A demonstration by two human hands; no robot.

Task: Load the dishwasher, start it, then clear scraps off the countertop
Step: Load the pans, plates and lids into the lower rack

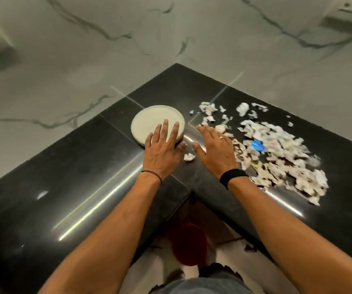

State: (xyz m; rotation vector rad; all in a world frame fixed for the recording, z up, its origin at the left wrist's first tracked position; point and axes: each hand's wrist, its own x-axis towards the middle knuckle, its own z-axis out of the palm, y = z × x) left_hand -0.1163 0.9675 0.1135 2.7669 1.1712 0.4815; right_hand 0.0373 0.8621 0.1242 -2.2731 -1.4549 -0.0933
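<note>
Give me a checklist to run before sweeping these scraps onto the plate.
1. Plate on the countertop, visible surface bare: ok.
2. Left hand flat on the plate's near rim: ok.
3. Right hand open beside the scrap pile: ok.
4. Scraps gathered together: not ok, spread widely, one stray scrap between the hands.
5. Firm grip on plate: cannot tell.

The single head-worn camera looks steeply down from close above a black countertop [86,177] corner.
</note>
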